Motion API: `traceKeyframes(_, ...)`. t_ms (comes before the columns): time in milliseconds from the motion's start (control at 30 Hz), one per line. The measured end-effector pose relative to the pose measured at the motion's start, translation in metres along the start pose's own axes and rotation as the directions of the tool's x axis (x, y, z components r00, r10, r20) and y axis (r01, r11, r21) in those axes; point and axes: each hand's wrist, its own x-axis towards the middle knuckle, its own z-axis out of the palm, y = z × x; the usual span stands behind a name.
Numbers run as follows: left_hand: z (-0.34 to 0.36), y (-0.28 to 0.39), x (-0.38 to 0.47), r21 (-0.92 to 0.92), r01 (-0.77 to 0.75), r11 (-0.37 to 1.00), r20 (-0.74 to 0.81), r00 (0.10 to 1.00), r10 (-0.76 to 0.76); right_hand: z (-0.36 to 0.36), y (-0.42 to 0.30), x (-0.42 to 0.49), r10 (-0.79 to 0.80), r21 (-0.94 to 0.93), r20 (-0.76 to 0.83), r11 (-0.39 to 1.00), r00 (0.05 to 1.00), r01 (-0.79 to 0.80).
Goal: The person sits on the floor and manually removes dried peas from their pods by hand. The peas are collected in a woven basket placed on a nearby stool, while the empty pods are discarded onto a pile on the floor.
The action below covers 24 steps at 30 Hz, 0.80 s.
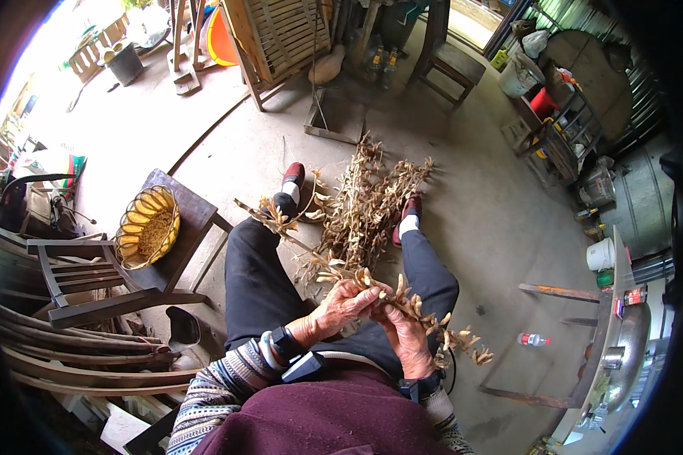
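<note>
Across my lap lies a long dried bean stalk with pale pods [412,304]. My left hand [347,304] pinches it near its middle, thumb and fingers at a pod. Close beside it, my right hand [405,335] grips the same stalk from below, and the two hands almost touch. A heap of dried bean plants [356,210] rests on the floor between my feet. To the left, a yellow-lined wire basket [122,244] holding shelled beans [155,233] stands on the seat of a dark wooden chair [190,199].
A shallow wooden box [336,135] lies beyond the heap. A slatted bamboo frame [287,40] and a small wooden chair [458,62] stand behind it. On the right are a plastic bottle [532,339] and a table [617,273]. Bent wooden poles [91,347] lie at left.
</note>
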Motion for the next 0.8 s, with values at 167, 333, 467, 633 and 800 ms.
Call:
traceKeyframes(167, -0.003, 0.007, -0.008, 0.015, -0.006, 1.0, -0.063, 0.998, 0.007, -0.003, 0.011, 0.001, 0.013, -0.034, -0.04, 0.999, 0.999, -0.014)
traceKeyframes(333, -0.012, 0.005, -0.017, -0.113, -0.127, 0.985, -0.05, 0.991, 0.122, -0.009, 0.02, 0.001, -0.087, -0.186, -0.119, 0.98, 0.989, 0.064)
traceKeyframes(467, -0.019, 0.003, -0.024, -0.046, -0.06, 0.997, -0.156, 0.986, 0.052, -0.009, 0.02, 0.003, -0.113, -0.308, -0.215, 0.95, 0.97, 0.043)
traceKeyframes(633, -0.019, 0.004, -0.024, -0.084, -0.093, 0.992, -0.22, 0.973, 0.073, -0.006, 0.017, 0.001, -0.079, -0.253, -0.203, 0.967, 0.976, 0.025)
traceKeyframes(800, -0.018, 0.006, -0.023, 0.013, -0.027, 1.0, -0.217, 0.976, 0.029, -0.007, 0.017, -0.001, -0.152, -0.499, -0.184, 0.865, 0.971, 0.041)
